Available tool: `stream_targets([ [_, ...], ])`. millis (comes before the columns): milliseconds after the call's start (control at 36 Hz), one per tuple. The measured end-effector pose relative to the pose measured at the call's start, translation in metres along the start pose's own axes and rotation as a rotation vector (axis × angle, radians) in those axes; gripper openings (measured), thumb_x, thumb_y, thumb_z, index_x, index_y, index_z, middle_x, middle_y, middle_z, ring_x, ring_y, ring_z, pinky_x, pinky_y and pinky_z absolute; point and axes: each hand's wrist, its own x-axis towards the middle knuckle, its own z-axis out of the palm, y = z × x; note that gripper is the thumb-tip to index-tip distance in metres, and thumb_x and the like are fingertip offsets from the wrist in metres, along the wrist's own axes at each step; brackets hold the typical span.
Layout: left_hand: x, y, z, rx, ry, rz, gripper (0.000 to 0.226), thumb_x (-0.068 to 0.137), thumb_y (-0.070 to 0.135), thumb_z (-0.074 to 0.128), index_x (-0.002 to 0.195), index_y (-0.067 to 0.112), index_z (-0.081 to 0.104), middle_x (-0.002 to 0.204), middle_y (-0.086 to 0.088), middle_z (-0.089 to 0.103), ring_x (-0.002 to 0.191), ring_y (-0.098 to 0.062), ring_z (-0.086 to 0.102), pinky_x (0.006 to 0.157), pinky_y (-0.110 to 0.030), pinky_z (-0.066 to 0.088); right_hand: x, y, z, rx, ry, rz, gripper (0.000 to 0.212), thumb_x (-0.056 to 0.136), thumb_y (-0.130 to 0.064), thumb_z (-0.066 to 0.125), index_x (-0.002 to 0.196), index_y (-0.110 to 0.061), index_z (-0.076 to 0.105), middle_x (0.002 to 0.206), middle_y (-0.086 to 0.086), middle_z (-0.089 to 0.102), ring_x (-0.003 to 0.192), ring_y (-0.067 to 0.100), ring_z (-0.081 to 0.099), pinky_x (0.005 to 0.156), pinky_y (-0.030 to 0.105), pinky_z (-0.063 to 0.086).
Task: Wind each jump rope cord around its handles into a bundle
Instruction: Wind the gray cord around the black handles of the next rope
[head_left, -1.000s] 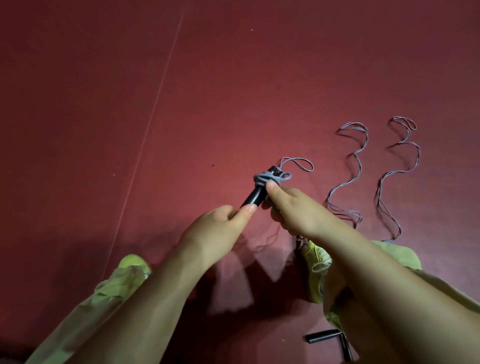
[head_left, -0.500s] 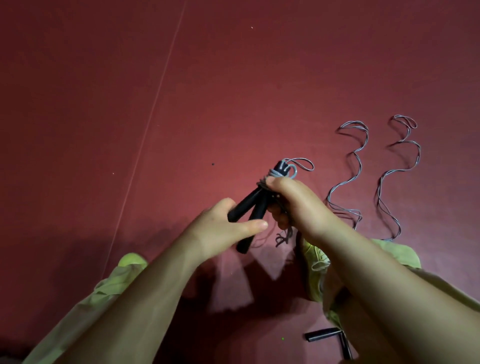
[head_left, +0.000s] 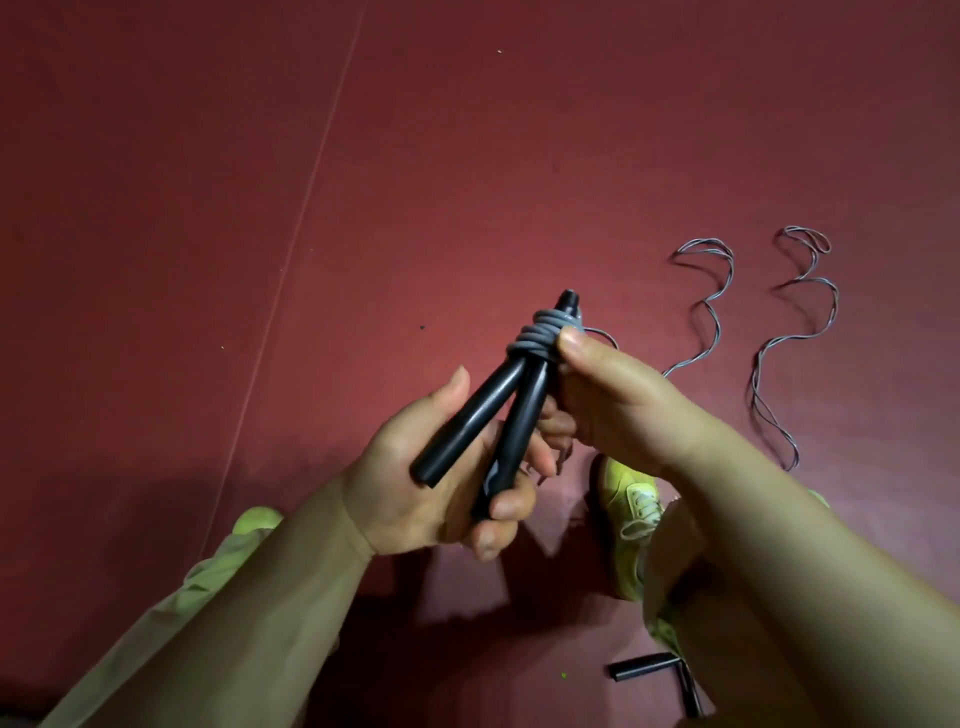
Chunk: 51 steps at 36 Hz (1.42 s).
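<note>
Two black handles (head_left: 488, 415) of one jump rope spread apart in a V, joined at the top by several turns of grey cord (head_left: 543, 335). My left hand (head_left: 436, 488) grips the lower ends of both handles, fingers curled round them. My right hand (head_left: 613, 405) holds the wound part, its thumb pressing the cord against the handles. A short end of cord trails behind my right thumb. Two other jump ropes lie on the red floor to the right, their grey cords (head_left: 711, 306) (head_left: 789, 343) in wavy lines.
Black handles (head_left: 644, 667) of another rope lie on the floor near the bottom right, partly behind my right arm. My legs and yellow-green shoes (head_left: 631, 509) stand below the hands. A thin pale line (head_left: 306, 208) crosses the red floor on the left.
Both hands have risen closer to the camera with the bundle. The handles' lower ends have spread apart, and my left hand now grips them. The loose loop of cord has shrunk.
</note>
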Motion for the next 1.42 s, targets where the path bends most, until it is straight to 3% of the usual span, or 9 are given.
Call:
stream_targets([
  [194, 0.007, -0.002, -0.003, 0.271, 0.481, -0.010, 0.069, 0.076, 0.071, 0.030, 0.081, 0.011, 0.064, 0.059, -0.008, 0.053, 0.047, -0.021, 0.045, 0.053, -0.030, 0.030, -0.002, -0.001, -0.004, -0.425, 0.249, 0.155, 0.048, 0.101, -0.042, 0.030, 0.068, -0.011, 0.046, 0.055, 0.001, 0.043, 0.041, 0.013, 0.033, 0.041, 0.020, 0.031],
  [333, 0.013, -0.005, -0.002, 0.354, 0.637, -0.070, 0.070, 0.073, 0.074, 0.034, 0.081, 0.010, 0.060, 0.056, -0.006, 0.054, 0.050, -0.022, 0.046, 0.052, -0.026, 0.034, 0.003, 0.008, -0.005, -0.473, 0.330, 0.162, 0.059, 0.103, -0.039, 0.029, 0.052, -0.020, 0.052, 0.047, -0.007, 0.038, 0.039, 0.011, 0.030, 0.042, 0.020, 0.030],
  [417, 0.013, -0.005, -0.005, 0.437, 0.717, -0.069, 0.070, 0.071, 0.077, 0.039, 0.080, 0.011, 0.062, 0.054, -0.003, 0.056, 0.050, -0.020, 0.046, 0.054, -0.029, 0.032, 0.005, 0.013, -0.008, -0.535, 0.378, 0.180, 0.053, 0.102, -0.042, 0.031, 0.068, -0.015, 0.061, 0.050, -0.005, 0.040, 0.046, 0.013, 0.034, 0.051, 0.027, 0.034],
  [694, 0.014, -0.002, -0.011, 0.724, 0.949, 0.021, 0.047, 0.096, 0.052, 0.035, 0.087, 0.015, 0.061, 0.065, 0.001, 0.056, 0.050, -0.011, 0.047, 0.048, -0.016, 0.036, 0.010, 0.020, -0.006, -0.569, 0.466, 0.154, 0.056, 0.100, -0.046, 0.034, 0.055, -0.014, 0.049, 0.047, 0.001, 0.044, 0.052, 0.019, 0.036, 0.058, 0.032, 0.030],
  [917, 0.011, -0.004, -0.021, 0.958, 1.108, 0.043, 0.039, 0.069, 0.062, 0.058, 0.075, 0.023, 0.056, 0.061, 0.010, 0.051, 0.061, -0.014, 0.048, 0.063, -0.032, 0.038, 0.010, 0.019, -0.001, -0.548, 0.462, 0.250, 0.055, 0.093, -0.053, 0.041, 0.069, -0.008, 0.062, 0.054, 0.005, 0.046, 0.054, 0.020, 0.042, 0.059, 0.032, 0.042],
  [1083, 0.012, -0.005, -0.016, 1.099, 1.146, 0.062, 0.032, 0.070, 0.048, 0.074, 0.080, 0.026, 0.053, 0.078, 0.004, 0.057, 0.068, -0.014, 0.054, 0.060, -0.030, 0.039, 0.010, 0.019, -0.002, -0.610, 0.478, 0.259, 0.054, 0.089, -0.060, 0.047, 0.071, -0.012, 0.065, 0.050, -0.005, 0.043, 0.044, 0.009, 0.039, 0.053, 0.027, 0.036],
  [1194, 0.014, -0.005, -0.014, 0.997, 1.043, 0.022, 0.048, 0.055, 0.058, 0.073, 0.081, 0.021, 0.054, 0.067, 0.006, 0.056, 0.060, -0.015, 0.053, 0.059, -0.031, 0.042, 0.008, 0.017, -0.001, -0.625, 0.514, 0.171, 0.047, 0.091, -0.051, 0.052, 0.062, -0.016, 0.063, 0.041, -0.011, 0.036, 0.040, 0.008, 0.031, 0.052, 0.029, 0.026],
  [1306, 0.016, -0.004, 0.000, 0.557, 0.742, 0.060, 0.041, 0.066, 0.051, 0.063, 0.084, 0.015, 0.059, 0.072, 0.000, 0.062, 0.064, -0.014, 0.056, 0.060, -0.024, 0.045, 0.007, 0.011, 0.002, -0.581, 0.535, 0.047, 0.038, 0.077, -0.053, 0.047, 0.057, -0.021, 0.050, 0.044, -0.011, 0.033, 0.046, 0.010, 0.029, 0.056, 0.034, 0.023],
  [1417, 0.011, -0.001, 0.004, 0.062, 0.437, -0.062, 0.084, 0.059, 0.079, 0.053, 0.099, 0.006, 0.066, 0.096, -0.025, 0.067, 0.086, -0.036, 0.066, 0.078, -0.041, 0.055, 0.003, 0.006, 0.005, -0.436, 0.510, -0.059, 0.046, 0.072, -0.045, 0.048, 0.074, 0.001, 0.049, 0.056, -0.001, 0.039, 0.055, 0.016, 0.033, 0.052, 0.031, 0.025],
])
